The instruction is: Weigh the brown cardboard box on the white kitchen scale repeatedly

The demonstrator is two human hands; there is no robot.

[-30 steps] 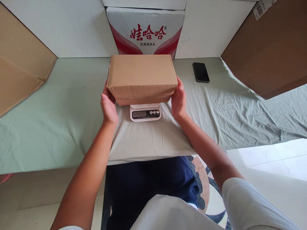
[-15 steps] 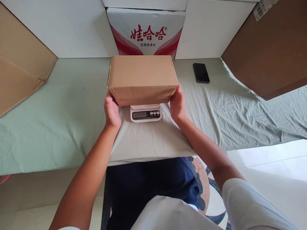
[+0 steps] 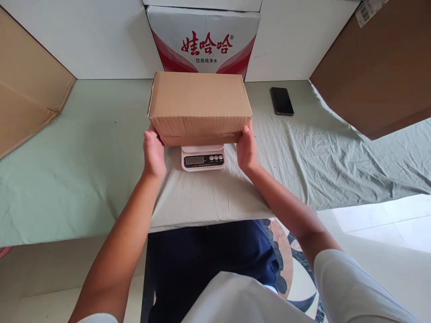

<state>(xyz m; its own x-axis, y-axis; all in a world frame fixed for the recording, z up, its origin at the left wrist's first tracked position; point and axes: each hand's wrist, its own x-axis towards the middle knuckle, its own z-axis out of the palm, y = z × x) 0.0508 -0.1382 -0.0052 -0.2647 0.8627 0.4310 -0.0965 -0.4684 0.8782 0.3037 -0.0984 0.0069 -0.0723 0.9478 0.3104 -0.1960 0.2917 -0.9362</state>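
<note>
A brown cardboard box (image 3: 200, 96) is over a white digital kitchen scale (image 3: 203, 160), hiding the scale's rear part. Whether the box rests on the scale or is held just above it, I cannot tell. My left hand (image 3: 154, 151) grips the box's near left corner, its fingers tucked out of sight beneath or behind it. On the other side my right hand (image 3: 247, 146) holds the near right corner, thumb against the edge and the other fingers hidden. The scale's display and buttons face me, and the display looks blank.
A black phone (image 3: 282, 101) lies right of the box on the green cloth (image 3: 111, 179). Behind stands a white and red printed carton (image 3: 205, 27). Large brown cardboard panels (image 3: 30, 76) rise at the left and right. The table's front edge is near my lap.
The box's near edge has tilted or risen slightly, and its top sits a little farther back. Both hands keep hold of it. The whole view has shifted a little.
</note>
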